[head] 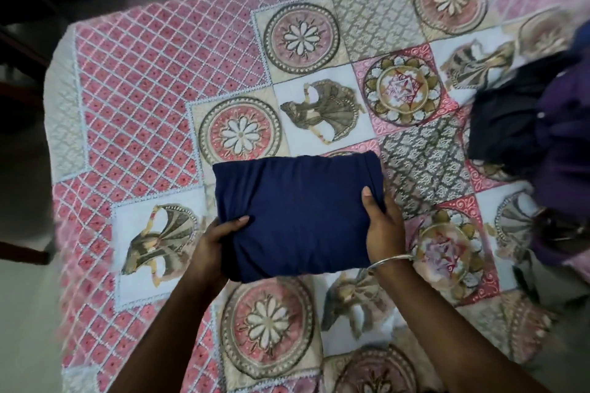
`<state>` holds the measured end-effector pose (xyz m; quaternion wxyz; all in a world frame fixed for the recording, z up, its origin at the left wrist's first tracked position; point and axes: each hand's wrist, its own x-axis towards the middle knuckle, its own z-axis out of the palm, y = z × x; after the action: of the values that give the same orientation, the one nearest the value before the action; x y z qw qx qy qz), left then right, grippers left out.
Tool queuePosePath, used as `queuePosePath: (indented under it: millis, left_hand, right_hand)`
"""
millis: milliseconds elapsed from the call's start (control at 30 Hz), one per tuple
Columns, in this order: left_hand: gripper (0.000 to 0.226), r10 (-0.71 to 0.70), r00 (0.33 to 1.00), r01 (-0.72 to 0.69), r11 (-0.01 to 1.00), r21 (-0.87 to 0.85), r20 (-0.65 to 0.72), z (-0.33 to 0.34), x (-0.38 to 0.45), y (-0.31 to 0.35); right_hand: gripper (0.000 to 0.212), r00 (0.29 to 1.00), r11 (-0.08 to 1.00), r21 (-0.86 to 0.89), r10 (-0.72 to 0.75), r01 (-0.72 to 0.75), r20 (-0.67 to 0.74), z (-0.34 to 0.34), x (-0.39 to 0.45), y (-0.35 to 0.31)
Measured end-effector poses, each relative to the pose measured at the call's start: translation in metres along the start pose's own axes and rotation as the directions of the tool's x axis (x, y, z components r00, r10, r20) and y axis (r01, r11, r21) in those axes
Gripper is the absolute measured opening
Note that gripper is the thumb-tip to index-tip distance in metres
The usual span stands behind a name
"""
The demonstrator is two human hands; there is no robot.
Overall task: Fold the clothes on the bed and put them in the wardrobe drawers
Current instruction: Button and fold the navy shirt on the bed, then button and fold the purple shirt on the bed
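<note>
a folded navy garment (297, 217) sits over the patterned bedspread (143, 89), gripped at both sides. the left hand (210, 249) clasps its left edge, thumb on top; the right hand (383, 226), with a bangle (389, 263) at the wrist, clasps the right edge. a heap of dark clothes (542, 124) lies well apart at the bed's right. floor (28, 313) shows at left.
</note>
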<state>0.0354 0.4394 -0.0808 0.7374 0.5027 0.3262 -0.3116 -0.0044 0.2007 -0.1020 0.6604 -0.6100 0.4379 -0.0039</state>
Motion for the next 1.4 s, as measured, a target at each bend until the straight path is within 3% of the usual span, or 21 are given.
queuePosePath:
  millis: [200,300,433,533,633,767,933,1033,1133,1200,1267,1400]
  left_hand:
    - [0.040,0.008,0.999,-0.006,0.998,-0.059,0.034,0.125,0.043,0.015]
    - [0.025,0.057,0.997,-0.053,0.995,-0.081,0.043,0.187,0.068,0.021]
    - [0.026,0.111,0.991,-0.101,0.987,-0.129,0.072,0.277,0.110,0.020]
    - [0.033,0.175,0.982,-0.164,0.975,-0.149,0.064,0.334,0.142,0.018]
    - [0.041,0.174,0.982,-0.163,0.976,-0.148,0.069,0.378,0.173,0.015]
    - [0.031,0.167,0.984,-0.160,0.981,-0.109,0.068,0.425,0.204,0.009]
    - [0.036,0.169,0.982,-0.153,0.973,0.171,-0.084,0.455,0.221,0.007]
    - [0.050,0.204,0.966,-0.128,0.912,0.391,-0.160,0.453,0.235,0.010]
    - [0.058,0.358,0.909,-0.108,0.698,0.708,-0.215,0.453,0.238,0.014]
    - [0.058,0.431,0.877,-0.083,0.572,0.816,-0.213,0.454,0.233,0.014]
    - [0.060,0.452,0.870,-0.067,0.508,0.858,-0.200,0.452,0.223,0.009]
    - [0.053,0.474,0.860,-0.086,0.498,0.863,-0.187,0.441,0.189,-0.016]
  right_hand:
    - [0.012,0.996,0.996,0.012,-0.084,0.084,-0.017,-0.059,0.092,-0.063]
    - [0.018,0.991,0.991,-0.004,-0.134,0.134,-0.010,-0.087,0.146,-0.100]
    - [0.029,0.984,0.983,-0.026,-0.179,0.179,0.013,-0.129,0.221,-0.161]
    - [0.056,0.968,0.967,-0.056,-0.247,0.249,0.036,-0.155,0.273,-0.195]
    - [0.046,0.951,0.935,-0.171,-0.307,0.310,0.042,-0.179,0.314,-0.215]
    - [0.041,0.926,0.889,-0.282,-0.378,0.361,-0.005,-0.206,0.367,-0.233]
    - [0.028,0.910,0.812,-0.449,-0.414,0.373,0.009,-0.227,0.411,-0.218]
    - [0.041,0.935,0.725,-0.627,-0.353,0.285,0.017,-0.231,0.425,-0.208]
    - [0.045,0.935,0.685,-0.688,-0.353,0.239,-0.028,-0.227,0.420,-0.210]
    - [0.044,0.921,0.672,-0.696,-0.388,0.252,-0.041,-0.226,0.405,-0.211]
    - [0.043,0.879,0.639,-0.692,-0.476,0.335,-0.014,-0.231,0.381,-0.211]
    - [0.030,0.750,0.479,-0.760,-0.661,0.438,0.016,-0.263,0.314,-0.202]
